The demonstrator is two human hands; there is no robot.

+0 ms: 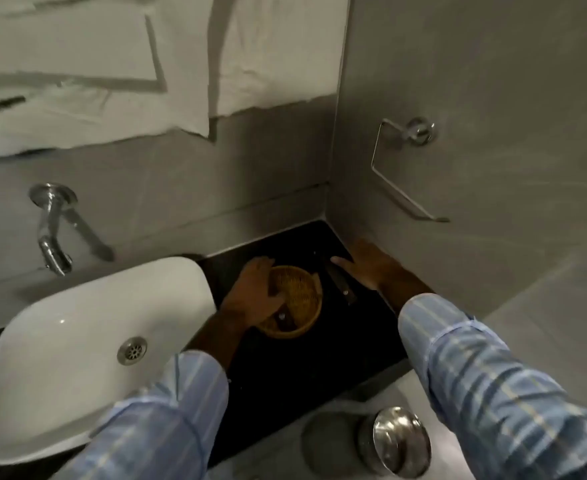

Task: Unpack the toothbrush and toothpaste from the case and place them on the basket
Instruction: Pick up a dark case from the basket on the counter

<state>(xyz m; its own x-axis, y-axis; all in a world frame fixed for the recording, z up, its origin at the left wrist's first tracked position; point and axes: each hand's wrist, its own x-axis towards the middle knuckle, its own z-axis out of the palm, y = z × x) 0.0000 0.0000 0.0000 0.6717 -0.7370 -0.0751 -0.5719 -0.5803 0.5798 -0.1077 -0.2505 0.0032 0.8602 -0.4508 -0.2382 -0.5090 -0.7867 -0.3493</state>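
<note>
A round woven yellow basket (302, 299) stands on the black counter (319, 358). My left hand (254, 292) lies over its left rim with the thumb inside. Below the thumb, a dark piece with a metal stud (281, 318) shows in the basket; I cannot tell whether the hand grips it. Right of the basket lies a slim dark case (343, 287) with a metal stud, pointing toward the corner. My right hand (364, 268) is spread flat over the case's far end, fingers apart, near the wall corner. No toothbrush or toothpaste is visible.
A white basin (77, 341) with a drain sits left of the counter, with a wall tap (51, 230) above it. A wire holder (403, 168) hangs on the right wall. A steel bin lid (399, 441) is on the floor below the counter's edge.
</note>
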